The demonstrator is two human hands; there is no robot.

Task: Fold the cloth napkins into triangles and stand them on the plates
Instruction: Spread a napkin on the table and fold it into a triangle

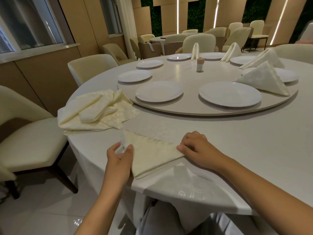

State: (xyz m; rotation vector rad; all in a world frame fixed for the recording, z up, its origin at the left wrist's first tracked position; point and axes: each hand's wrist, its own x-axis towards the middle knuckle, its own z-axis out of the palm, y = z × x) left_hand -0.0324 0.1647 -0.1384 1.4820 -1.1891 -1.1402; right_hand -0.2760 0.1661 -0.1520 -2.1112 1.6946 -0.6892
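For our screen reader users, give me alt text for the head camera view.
Two hands fold a cream napkin at a round table's edge; the left hand pinches its left corner, the right hand presses its right corner. Unfolded napkins lie left, beyond them white plates, some bearing standing triangles.

A restaurant dining room: a big round worktop (220,141) under a white cloth carries a turntable (186,106) ringed with white plates (159,91), cushioned chairs (91,67) surround it, and another laid table (162,39) stands behind.
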